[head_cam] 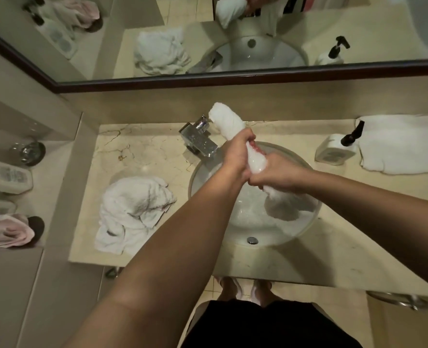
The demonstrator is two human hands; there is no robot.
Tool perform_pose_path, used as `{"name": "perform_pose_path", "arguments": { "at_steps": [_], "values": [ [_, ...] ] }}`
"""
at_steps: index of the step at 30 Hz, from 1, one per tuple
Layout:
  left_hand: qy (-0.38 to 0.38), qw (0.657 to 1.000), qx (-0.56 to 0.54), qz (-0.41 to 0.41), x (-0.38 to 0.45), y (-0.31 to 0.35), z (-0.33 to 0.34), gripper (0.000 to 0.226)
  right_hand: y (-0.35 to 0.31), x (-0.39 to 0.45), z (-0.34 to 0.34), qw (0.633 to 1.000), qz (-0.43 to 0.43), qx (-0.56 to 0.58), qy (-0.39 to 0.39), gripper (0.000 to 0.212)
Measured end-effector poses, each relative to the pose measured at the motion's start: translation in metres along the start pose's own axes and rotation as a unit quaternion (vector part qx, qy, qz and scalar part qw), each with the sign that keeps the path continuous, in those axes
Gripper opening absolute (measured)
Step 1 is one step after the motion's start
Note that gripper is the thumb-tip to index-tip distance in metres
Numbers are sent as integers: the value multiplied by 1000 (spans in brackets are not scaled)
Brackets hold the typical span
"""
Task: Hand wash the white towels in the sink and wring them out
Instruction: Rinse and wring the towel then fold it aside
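Two hands are gripping one twisted white towel (235,136) over the round sink (308,217), and the step in hand looks like wringing. The left hand (238,149) is closing around the upper part of the roll, just below the free end that is sticking up beside the chrome faucet (199,138); the right hand (275,175) is clamping the lower part, with its fingers (257,183) wrapping fully round the cloth. The towel's tail is hanging below the right hand and trailing into the soapy water in the basin. To do this well, the hands should be turning in opposite directions while staying close together, then shifting along the roll so that each section is getting squeezed in turn; the dangling tail should be lifted clear of the water first, or it will be soaking up again. Keeping the roll above the basin should be sparing the marble counter (132,151) from drips. A crumpled white towel (132,209) is lying on the counter left of the sink, possibly already wrung, though its wetness is hard to judge from here. A folded white towel (403,144) is sitting at the right, just behind a pump bottle (336,149).
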State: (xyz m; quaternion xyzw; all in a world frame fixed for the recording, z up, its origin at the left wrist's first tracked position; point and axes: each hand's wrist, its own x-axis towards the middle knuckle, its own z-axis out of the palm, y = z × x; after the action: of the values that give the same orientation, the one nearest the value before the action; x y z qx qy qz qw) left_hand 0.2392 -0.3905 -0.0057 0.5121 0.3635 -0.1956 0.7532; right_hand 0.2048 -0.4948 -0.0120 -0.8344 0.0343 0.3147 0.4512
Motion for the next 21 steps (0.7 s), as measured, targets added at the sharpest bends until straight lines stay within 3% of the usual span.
{"name": "perform_pose_path", "arguments": {
  "at_steps": [3,7,13,16,18,21],
  "values": [
    [66,997,25,40,4,-6,0,21,7,7,7,993,-41,-104,37,33],
    [117,992,29,37,7,-12,-2,4,13,13,17,976,-34,-205,69,39],
    [62,998,-25,10,7,-7,-9,16,5,10,17,966,-34,-237,97,30],
    [-20,1000,-3,22,1,4,-17,7,-7,-2,3,995,-28,-86,44,15],
    [-143,989,-38,0,-7,16,-23,9,-13,-11,-8,998,-25,54,-22,15],
    [-321,940,-117,4,-14,27,-40,38,-13,-15,-19,947,-39,258,-187,24]
  ]
}}
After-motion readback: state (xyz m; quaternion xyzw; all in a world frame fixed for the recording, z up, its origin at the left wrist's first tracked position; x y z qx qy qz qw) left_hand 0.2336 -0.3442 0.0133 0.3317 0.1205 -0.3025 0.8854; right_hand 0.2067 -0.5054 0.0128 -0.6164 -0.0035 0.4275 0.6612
